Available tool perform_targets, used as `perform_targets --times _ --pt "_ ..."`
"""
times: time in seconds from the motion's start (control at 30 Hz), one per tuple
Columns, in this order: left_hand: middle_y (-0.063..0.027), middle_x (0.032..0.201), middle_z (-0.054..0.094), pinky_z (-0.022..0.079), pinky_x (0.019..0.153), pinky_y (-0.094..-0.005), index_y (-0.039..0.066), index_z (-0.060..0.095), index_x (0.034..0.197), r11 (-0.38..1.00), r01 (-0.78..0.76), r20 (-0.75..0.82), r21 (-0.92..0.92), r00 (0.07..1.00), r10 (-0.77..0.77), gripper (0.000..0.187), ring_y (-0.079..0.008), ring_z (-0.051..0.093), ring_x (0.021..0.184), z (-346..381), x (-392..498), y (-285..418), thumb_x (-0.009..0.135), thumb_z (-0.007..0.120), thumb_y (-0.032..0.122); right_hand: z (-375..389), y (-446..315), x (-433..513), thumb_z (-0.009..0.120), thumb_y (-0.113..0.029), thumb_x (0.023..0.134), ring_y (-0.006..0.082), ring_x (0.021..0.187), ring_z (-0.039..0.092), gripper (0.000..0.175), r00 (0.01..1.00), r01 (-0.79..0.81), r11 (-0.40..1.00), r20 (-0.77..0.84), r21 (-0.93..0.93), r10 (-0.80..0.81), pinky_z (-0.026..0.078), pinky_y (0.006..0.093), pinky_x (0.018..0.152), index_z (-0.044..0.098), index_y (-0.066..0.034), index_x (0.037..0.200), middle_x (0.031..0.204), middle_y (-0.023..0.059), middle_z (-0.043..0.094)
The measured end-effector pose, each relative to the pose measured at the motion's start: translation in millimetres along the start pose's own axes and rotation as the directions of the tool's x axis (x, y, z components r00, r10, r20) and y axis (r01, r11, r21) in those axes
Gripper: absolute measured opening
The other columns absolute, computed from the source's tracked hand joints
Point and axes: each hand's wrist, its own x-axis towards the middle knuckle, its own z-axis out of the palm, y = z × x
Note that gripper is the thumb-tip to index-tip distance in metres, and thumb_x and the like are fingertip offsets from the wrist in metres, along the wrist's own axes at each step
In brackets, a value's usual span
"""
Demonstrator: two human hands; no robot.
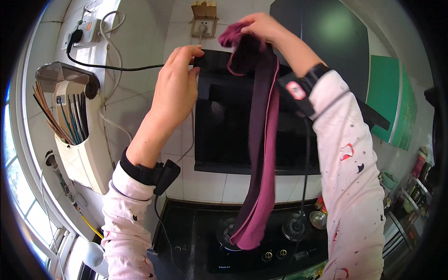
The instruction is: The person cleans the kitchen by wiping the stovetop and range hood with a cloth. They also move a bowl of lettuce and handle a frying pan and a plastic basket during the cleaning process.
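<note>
Before me is a black range hood (224, 136) mounted on a white tiled wall. My left hand (178, 80) rests its fingertips on the hood's upper left corner. In my right hand (264, 29) is a bunched purple cloth (267, 157), pressed near the hood's top. Its long folded length, dark on one side and purplish pink on the other, hangs down in front of the hood. The cloth's lower end hangs in view over the left burner (227, 232) of the gas stove; whether it touches is unclear.
A black gas stove (217, 260) sits below, with a right burner (294, 227) and a metal bowl (317, 219). On the left wall hang a cream chopstick holder (82, 161) and a power strip (85, 33) with a black cord (119, 67). Green cabinet doors (385, 101) are at right.
</note>
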Motion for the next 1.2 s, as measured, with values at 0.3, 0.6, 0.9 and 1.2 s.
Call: perform_targets --times 0.3,0.6,0.9,1.2 --pt "-0.0117 0.123 0.06 0.053 0.092 -0.0328 -0.002 0.055 0.118 0.926 0.297 -0.107 -0.232 0.939 -0.328 0.028 -0.0196 0.064 0.111 -15.7 -24.7 -13.9 0.097 0.037 -0.009 38.7 -49.1 20.0 0.057 0.012 0.075 0.015 0.086 0.065 0.042 0.974 0.114 0.893 0.129 0.435 -0.187 0.051 0.0258 0.078 0.075 -0.0049 0.11 0.103 0.0081 0.073" --pt "-0.0115 0.118 0.062 0.058 0.082 -0.0318 -0.001 0.048 0.133 0.793 0.393 0.0 -0.466 0.896 -0.444 0.042 -0.0178 0.064 0.106 -44.1 -12.2 24.4 0.095 0.064 0.009 16.8 -59.2 -33.1 0.059 0.013 0.079 0.0157 0.091 0.069 0.036 0.881 0.37 0.531 -0.107 0.762 -0.46 0.054 0.0255 0.087 0.072 0.0016 0.111 0.104 0.0111 0.073" --pt "-0.0099 0.096 0.07 0.06 0.07 -0.0315 -0.004 0.064 0.107 0.123 0.537 0.346 -0.835 0.685 -0.641 0.019 -0.0196 0.071 0.082 -66.9 -8.0 21.1 0.098 0.057 0.012 57.1 -42.9 -107.9 0.062 -0.005 0.091 0.0154 0.096 0.067 0.026 0.82 0.562 0.713 -0.397 0.42 -0.413 0.053 0.027 0.086 0.067 -0.0004 0.116 0.105 0.0089 0.071" --pt "-0.0133 0.098 0.069 0.057 0.07 -0.0287 0.002 0.063 0.111 0.98 0.199 -0.228 -0.001 0.954 -0.194 0.028 -0.0168 0.068 0.087 -2.9 100.4 8.4 0.085 0.07 0.012 12.6 91.1 -199.7 0.06 0.0 0.09 0.023 0.092 0.068 0.013 0.539 0.253 0.914 -0.738 -0.316 -0.405 0.054 0.0322 0.079 0.069 -0.0016 0.1 0.103 0.01 0.071"
